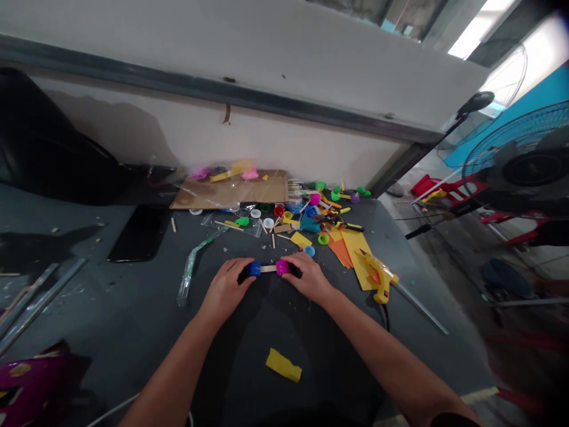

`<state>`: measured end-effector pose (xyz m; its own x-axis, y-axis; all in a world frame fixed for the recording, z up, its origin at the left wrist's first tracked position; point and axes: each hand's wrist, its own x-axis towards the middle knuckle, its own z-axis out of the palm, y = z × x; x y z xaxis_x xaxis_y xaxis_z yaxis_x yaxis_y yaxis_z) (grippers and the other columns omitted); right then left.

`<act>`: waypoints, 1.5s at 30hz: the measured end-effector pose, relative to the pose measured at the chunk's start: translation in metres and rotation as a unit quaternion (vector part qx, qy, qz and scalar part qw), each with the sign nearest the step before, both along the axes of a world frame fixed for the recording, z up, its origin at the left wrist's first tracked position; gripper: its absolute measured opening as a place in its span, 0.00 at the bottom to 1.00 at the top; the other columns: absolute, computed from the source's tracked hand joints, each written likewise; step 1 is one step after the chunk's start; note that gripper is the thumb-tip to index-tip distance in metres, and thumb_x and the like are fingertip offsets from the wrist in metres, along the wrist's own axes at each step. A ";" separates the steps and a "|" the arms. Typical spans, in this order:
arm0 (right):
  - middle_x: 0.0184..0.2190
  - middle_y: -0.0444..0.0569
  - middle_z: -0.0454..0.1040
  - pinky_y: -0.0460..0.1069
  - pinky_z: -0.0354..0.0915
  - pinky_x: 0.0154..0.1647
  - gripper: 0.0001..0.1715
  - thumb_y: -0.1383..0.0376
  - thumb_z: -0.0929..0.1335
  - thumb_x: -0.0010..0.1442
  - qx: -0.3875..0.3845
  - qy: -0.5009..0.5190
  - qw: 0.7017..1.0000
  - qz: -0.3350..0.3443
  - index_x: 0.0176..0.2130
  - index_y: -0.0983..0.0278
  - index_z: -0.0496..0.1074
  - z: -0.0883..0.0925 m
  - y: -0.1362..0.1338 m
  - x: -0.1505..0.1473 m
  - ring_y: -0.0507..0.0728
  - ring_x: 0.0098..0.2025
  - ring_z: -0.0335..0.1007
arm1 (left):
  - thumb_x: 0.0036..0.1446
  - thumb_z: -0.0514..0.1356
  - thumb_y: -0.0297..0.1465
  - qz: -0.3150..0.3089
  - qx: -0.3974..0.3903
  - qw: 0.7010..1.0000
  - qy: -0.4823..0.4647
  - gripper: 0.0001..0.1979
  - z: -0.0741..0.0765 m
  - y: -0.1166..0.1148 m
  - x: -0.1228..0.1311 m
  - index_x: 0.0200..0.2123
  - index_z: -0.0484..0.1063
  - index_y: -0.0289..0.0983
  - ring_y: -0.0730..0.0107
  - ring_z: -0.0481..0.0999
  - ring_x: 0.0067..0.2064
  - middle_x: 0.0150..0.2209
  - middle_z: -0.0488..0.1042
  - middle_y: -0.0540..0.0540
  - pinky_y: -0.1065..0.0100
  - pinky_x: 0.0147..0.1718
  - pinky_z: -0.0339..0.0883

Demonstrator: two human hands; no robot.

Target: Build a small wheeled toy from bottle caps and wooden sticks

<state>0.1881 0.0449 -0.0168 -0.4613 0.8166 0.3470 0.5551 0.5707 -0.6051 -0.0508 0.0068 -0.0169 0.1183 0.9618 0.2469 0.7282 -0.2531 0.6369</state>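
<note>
Over the middle of the dark table, my left hand [228, 289] grips a blue bottle cap [253, 269] between thumb and fingers. A magenta bottle cap [282, 267] is pinched in my right hand [310, 277]. Short pale wooden sticks [268, 268] run between the two caps and join them in one line. Whether the sticks enter the caps or only touch them is too small to tell. Nearer the table's front lies a strip of yellow paper [283, 365].
A yellow glue gun [380, 276] rests on yellow sheets [355, 246] at right. Behind my hands lie several loose caps, sticks, pliers [340, 222] and cardboard [267, 188]. A black phone [141, 233] and a clear plastic sleeve [188, 273] are at left. A fan [528, 169] stands beyond the table.
</note>
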 end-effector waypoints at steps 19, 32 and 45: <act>0.35 0.53 0.77 0.49 0.61 0.32 0.22 0.51 0.60 0.60 -0.156 -0.172 0.797 -0.558 0.42 0.65 0.69 0.034 -0.076 0.165 0.60 0.37 0.74 | 0.56 0.57 0.39 0.017 -0.036 0.998 0.039 0.23 -0.005 0.005 -0.003 0.54 0.67 0.42 0.56 0.70 0.52 0.51 0.72 0.44 0.58 0.51 0.65; 0.16 0.42 0.67 0.46 0.61 0.20 0.08 0.64 0.70 0.42 -0.357 0.262 0.736 -0.512 0.24 0.63 0.68 0.034 -0.068 0.177 0.52 0.19 0.64 | 0.56 0.58 0.33 0.006 -0.037 0.999 0.026 0.21 -0.001 -0.001 -0.002 0.54 0.66 0.40 0.60 0.68 0.54 0.51 0.71 0.44 0.57 0.54 0.63; 0.15 0.37 0.57 0.43 0.56 0.19 0.19 0.52 0.69 0.55 -0.466 0.558 0.685 -0.047 0.40 0.63 0.72 0.064 -0.073 0.041 0.48 0.18 0.55 | 0.57 0.57 0.33 -0.010 -0.025 1.000 0.015 0.18 -0.002 -0.001 -0.003 0.52 0.68 0.41 0.60 0.68 0.54 0.50 0.72 0.45 0.57 0.54 0.63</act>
